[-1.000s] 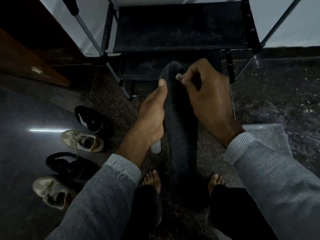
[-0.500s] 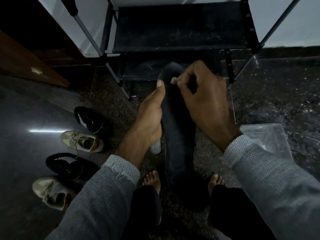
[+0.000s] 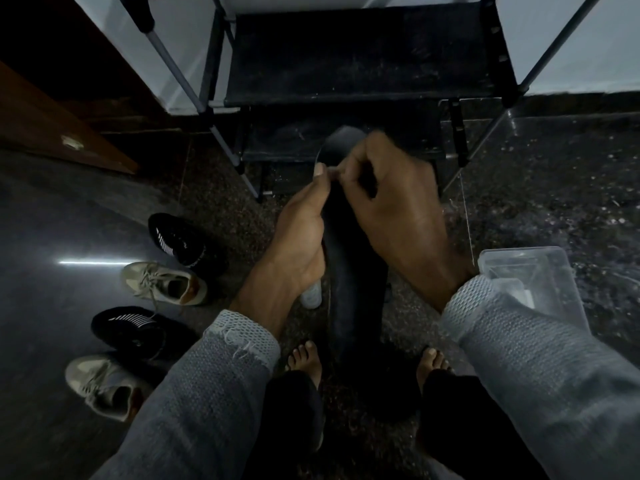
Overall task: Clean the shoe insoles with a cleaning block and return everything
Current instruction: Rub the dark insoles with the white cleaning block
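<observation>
Head view, read from left to right. Four shoes lay on the floor [image 3: 52,209] well to the left of the fingers: a black shoe [image 3: 180,242], a beige laced shoe [image 3: 166,284], a second black shoe [image 3: 135,329] and a second beige shoe [image 3: 104,384]. The left hand [image 3: 298,237] gripped the left edge of the dark insole [image 3: 353,289], its thumb lying along that edge toward the toe end and its remaining fingers curled behind, out of sight; a small pale object [image 3: 311,299], possibly the cleaning block, showed below the heel of this hand, and whether the hand held it could not be told. The insole stood between the two hands with its long axis running away from the person, heel end down near the bare feet and toe end up in front of the black shoe rack [image 3: 363,64]. The right hand [image 3: 391,202] lay across the upper part of the insole with its fingers [image 3: 337,173] closed in a pinch just beside the left thumb tip; what they pinched was too small to make out. Both hands were at the toe end, so any next stroke would probably run down the long axis toward the heel. A clear plastic container [image 3: 533,275] lay on the floor to the right of the right wrist.
</observation>
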